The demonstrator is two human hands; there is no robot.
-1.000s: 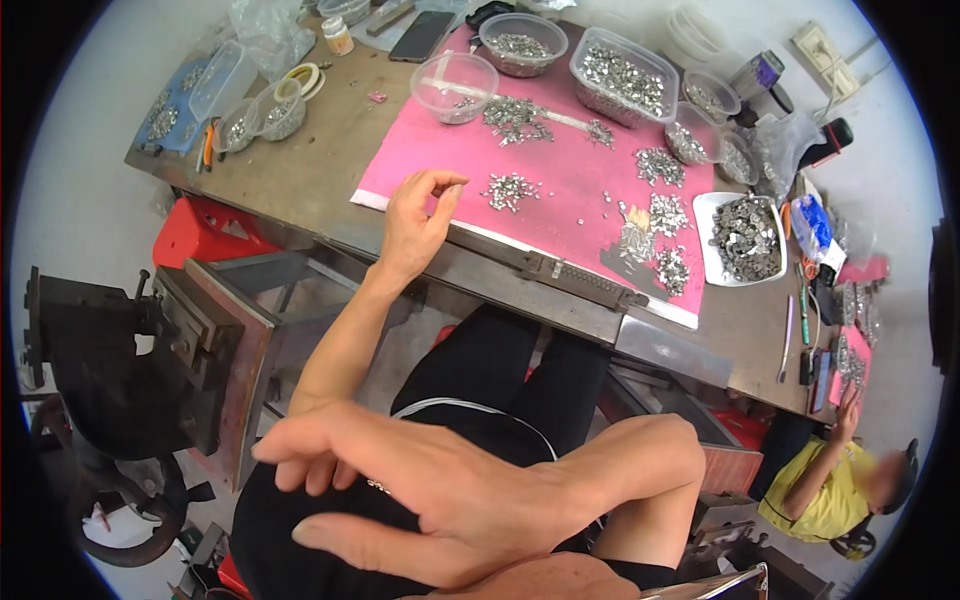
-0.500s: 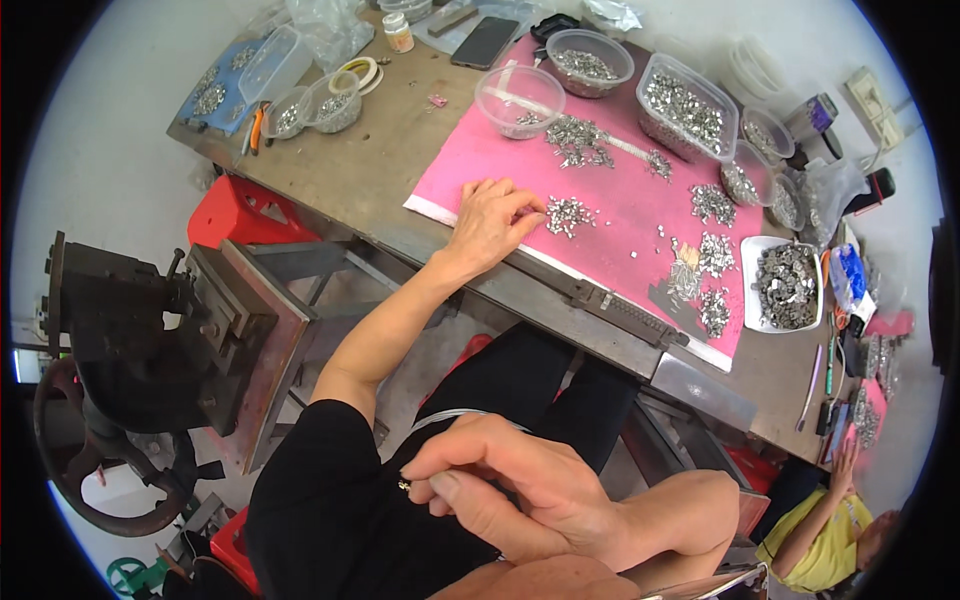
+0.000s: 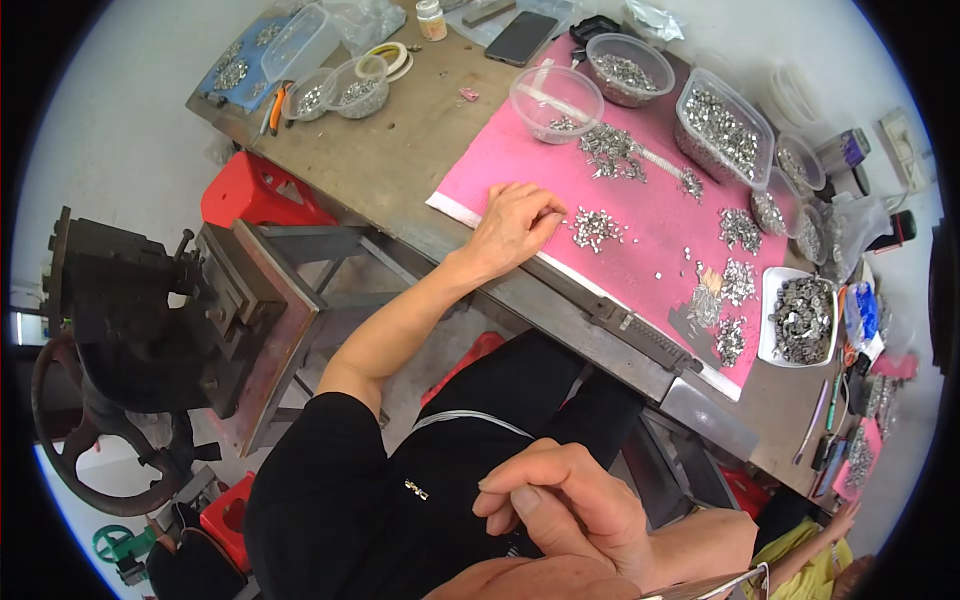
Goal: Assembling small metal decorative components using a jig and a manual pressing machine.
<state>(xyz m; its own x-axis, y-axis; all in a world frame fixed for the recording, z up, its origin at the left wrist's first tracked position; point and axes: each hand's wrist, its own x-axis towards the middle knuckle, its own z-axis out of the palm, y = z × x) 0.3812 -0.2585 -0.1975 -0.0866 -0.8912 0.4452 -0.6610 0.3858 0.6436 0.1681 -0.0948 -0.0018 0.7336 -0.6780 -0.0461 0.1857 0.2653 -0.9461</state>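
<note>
left hand (image 3: 515, 222) beside small metal pile (image 3: 597, 230)

your fingers curl narrow; piece held: cannot tell. your right hand (image 3: 570, 505): also curled, contents hidden. pile lies on pink mat (image 3: 490, 150), close, presumably for short reach. farther: white tray (image 3: 765, 335), rim likely containing its metal parts (image 3: 803, 320).

A black rectangular smartphone (image 3: 521, 38) lies on the brown, flat-topped counter (image 3: 430, 130). Left of the phone stands a small white plastic bottle (image 3: 431, 20); farther left are round yellow-and-white tape rolls (image 3: 404, 54), then orange-handled pliers (image 3: 277, 108). Well left of the phone, nearer the viewer, are a red plastic stool (image 3: 232, 195) and a dark metal press (image 3: 150, 320) with a round handwheel (image 3: 105, 502).
</note>
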